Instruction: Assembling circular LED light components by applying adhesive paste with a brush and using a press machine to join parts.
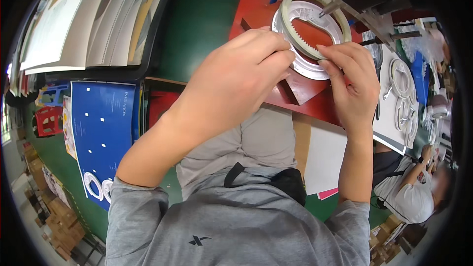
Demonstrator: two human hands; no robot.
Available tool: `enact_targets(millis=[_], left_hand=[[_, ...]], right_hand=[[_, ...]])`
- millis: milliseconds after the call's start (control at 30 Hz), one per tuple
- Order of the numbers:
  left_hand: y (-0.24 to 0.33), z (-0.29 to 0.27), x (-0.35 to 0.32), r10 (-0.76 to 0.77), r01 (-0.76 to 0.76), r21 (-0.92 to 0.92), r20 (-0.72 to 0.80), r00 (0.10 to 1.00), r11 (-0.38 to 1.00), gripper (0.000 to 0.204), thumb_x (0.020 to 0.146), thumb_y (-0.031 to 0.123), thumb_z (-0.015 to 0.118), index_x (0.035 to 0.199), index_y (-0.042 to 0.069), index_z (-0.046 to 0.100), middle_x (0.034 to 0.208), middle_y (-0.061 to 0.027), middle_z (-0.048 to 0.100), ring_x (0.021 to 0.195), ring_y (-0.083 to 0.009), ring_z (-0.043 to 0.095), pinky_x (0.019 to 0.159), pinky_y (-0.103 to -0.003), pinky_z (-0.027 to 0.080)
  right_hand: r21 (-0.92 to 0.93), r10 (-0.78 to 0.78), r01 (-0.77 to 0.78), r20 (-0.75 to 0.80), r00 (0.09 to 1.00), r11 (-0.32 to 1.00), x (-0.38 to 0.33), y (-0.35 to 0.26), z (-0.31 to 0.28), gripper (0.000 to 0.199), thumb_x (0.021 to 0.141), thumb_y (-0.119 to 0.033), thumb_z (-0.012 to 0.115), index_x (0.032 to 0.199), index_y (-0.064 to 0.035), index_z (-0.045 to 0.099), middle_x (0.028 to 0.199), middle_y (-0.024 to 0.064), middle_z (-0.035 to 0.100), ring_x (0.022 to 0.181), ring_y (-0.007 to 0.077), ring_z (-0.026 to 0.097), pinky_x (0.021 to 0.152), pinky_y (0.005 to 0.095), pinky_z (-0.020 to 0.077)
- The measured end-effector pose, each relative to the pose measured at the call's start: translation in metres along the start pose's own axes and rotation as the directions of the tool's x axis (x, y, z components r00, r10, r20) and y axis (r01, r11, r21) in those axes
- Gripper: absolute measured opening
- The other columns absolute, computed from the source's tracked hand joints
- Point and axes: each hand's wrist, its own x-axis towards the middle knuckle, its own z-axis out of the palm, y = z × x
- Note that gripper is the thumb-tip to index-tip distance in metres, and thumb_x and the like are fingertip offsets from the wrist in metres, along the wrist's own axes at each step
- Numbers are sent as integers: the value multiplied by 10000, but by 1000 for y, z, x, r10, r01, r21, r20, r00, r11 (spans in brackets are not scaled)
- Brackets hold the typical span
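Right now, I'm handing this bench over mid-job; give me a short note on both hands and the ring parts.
Left hand: fingers pinch the near-left rim of the toothed ring.
Right hand: fingers grip the ring's near-right rim.
The ring sits with a white ring part over the red fixture; whether it is fully seated cannot be told.
A metal pin points into the ring from the far side.
More white rings lie on the board to the right.

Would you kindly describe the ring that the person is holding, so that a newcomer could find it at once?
Start at the red work surface at the top centre. Just above it, the left hand and right hand pinch a toothed ring between them. Unlike the other white rings lying untouched on the white sheet to the right, it has a pale cream outer band with fine teeth along its inner edge.
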Motion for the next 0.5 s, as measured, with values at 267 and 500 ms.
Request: enact_targets(millis=[267,500], left_hand=[[3,9,-16,-28,33,69,-72,997,997,409,857,24,754,1263,56,724,1315,-163,641,1212,-355,636,1044,-454,519],[5,19,-22,-128,115,-92,-142,982,989,418,880,40,760,1296,49,712,1399,-181,628,1260,-365,622,1056,-428,504]], right_hand=[[-84,-48,46,-24,999,995,-4,-15,2,260,790,1,807,1044,-51,792,973,80,730,954,290,674,847,396,541],[-75,10,-16,-79,997,997,-10,-28,11,245,791,-13,806,1031,-66,790,944,66,721,902,280,659,792,387,510]])
